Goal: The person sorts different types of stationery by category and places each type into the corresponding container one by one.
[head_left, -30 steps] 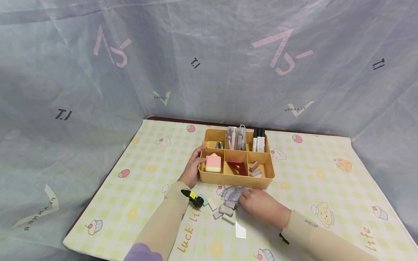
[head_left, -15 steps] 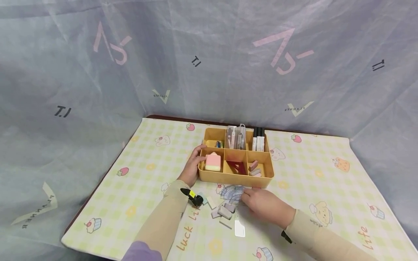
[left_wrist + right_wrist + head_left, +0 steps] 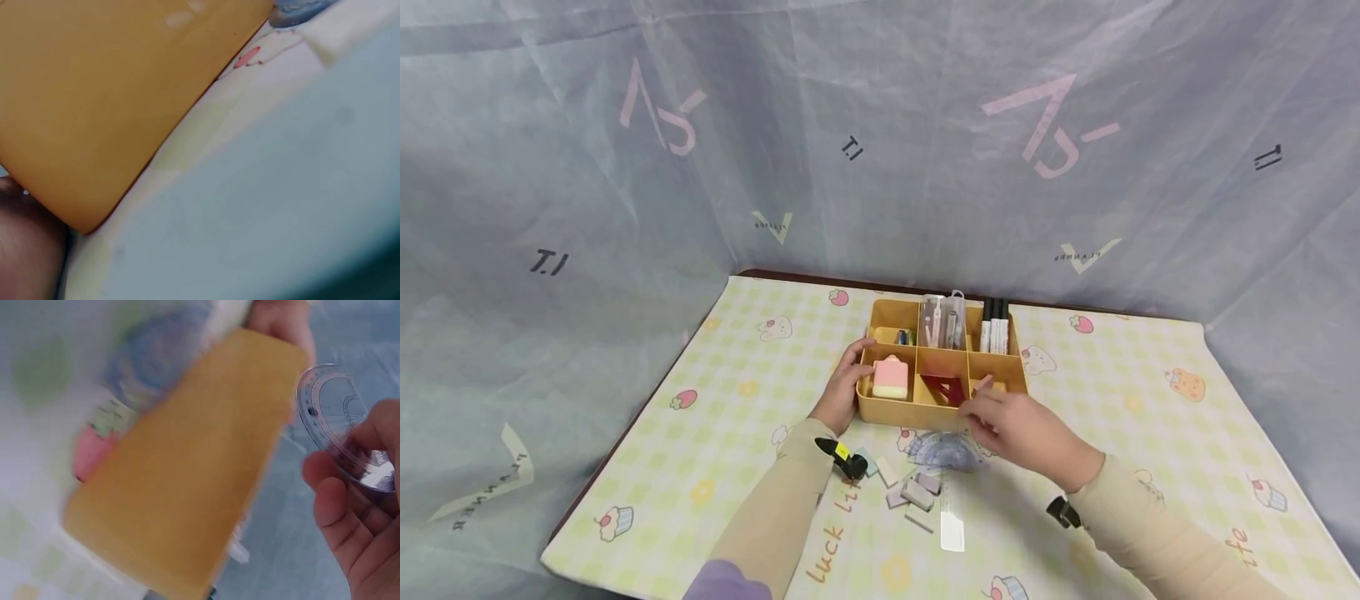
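Observation:
My left hand (image 3: 842, 387) grips the left side of the yellow six-compartment organizer box (image 3: 910, 412), fingertips over its rim. In the right wrist view my right hand (image 3: 369, 519) pinches a clear half-round protractor (image 3: 328, 403); it hardly shows in the head view. The right hand (image 3: 1030, 433) is over the box's front right corner, partly covering that compartment. A red set square (image 3: 951, 392) lies in the front middle compartment, and a pink-and-cream bottle-shaped item (image 3: 891, 379) stands in the front left one. On the table before the box lies a bluish fan-shaped translucent piece (image 3: 942, 450).
Several erasers (image 3: 917, 494) lie loose in front of the box, beside a clear ruler (image 3: 952, 529). Black-capped markers (image 3: 995, 333) and a clear case (image 3: 943, 321) stand in the back compartments. A grey curtain (image 3: 880, 167) hangs behind the checked tablecloth (image 3: 730, 483).
My right hand has risen from the table near the bluish piece to the box's front right corner, with the protractor in its fingers. The left hand has stayed on the box.

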